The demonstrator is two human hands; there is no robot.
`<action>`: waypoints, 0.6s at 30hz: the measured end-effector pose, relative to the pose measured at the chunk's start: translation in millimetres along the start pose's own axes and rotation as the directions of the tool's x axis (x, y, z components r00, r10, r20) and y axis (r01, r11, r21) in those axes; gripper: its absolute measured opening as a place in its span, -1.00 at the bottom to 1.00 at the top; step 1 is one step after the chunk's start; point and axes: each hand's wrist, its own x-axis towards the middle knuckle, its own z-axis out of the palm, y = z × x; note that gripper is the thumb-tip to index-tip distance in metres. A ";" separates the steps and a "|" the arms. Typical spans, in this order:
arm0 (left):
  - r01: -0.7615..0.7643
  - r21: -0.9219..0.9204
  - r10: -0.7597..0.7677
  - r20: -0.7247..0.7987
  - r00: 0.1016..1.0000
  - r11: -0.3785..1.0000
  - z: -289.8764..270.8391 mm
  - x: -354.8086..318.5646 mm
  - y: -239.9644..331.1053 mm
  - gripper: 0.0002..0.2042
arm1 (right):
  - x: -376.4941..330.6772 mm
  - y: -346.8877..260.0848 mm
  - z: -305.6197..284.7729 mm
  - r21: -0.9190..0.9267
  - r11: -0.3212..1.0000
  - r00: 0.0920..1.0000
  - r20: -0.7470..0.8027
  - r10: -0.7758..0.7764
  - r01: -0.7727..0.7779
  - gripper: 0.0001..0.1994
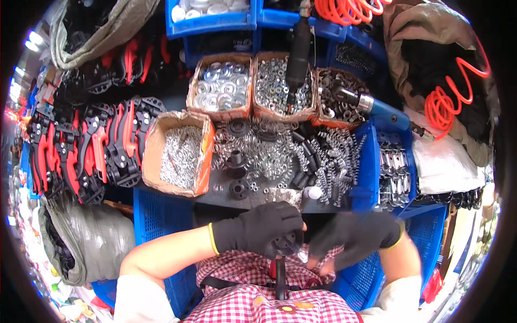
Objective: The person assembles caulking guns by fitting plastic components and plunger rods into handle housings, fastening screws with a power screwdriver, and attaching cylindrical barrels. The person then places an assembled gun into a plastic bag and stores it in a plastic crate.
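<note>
My left hand (266,229), in a black glove with a yellow cuff, is closed around a black-and-red tool assembly (280,277). A dark round piece (285,245) shows below its fingers, and a black handle points down toward the checked apron. Just to the right is my right hand (350,239), also gloved and smeared by motion, so its fingers are unclear. A small shiny metal piece (303,254) shows between the hands; whether the right hand touches it I cannot tell. Beyond the hands, a small white-capped bottle (312,192) is beside a metal block (285,196) at the bench edge.
Cartons of springs (186,156), clear-looking discs (221,86), nuts (274,81) and dark metal parts (339,97) surround loose springs (264,156). Red-and-black assemblies (91,145) lie left. A black driver (298,59) hangs above; a blue-and-silver air tool (377,107) lies right, near a bin (368,161).
</note>
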 end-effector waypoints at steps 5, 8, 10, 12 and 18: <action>-0.192 0.327 0.117 0.236 0.965 0.925 -8.0 8.5 11.3 -0.14 | 109.3 43.0 -132.0 -0.855 -0.025 0.844 -0.507 -0.175 -0.518 -0.89; -0.038 0.235 0.005 0.138 0.990 0.971 -73.3 21.8 23.6 -0.21 | 123.4 75.0 -149.9 -0.837 -0.218 0.864 -0.494 -0.093 -0.502 -0.91; -0.028 0.214 0.086 -0.268 0.960 0.977 -124.3 29.2 -8.8 -0.31 | 134.4 82.6 -152.9 -0.796 -0.327 0.832 -0.553 0.052 -0.509 -0.92; 0.225 0.531 0.168 -0.592 0.788 0.817 -201.8 40.5 -48.4 -0.52 | 137.0 88.4 -161.0 -0.880 -0.244 0.856 -0.460 0.234 -0.406 -0.90; 0.888 0.410 -0.412 -0.787 0.459 0.206 -350.3 129.8 -91.9 -0.40 | 132.6 92.4 -168.2 -0.860 -0.233 0.861 -0.491 0.136 -0.454 -0.89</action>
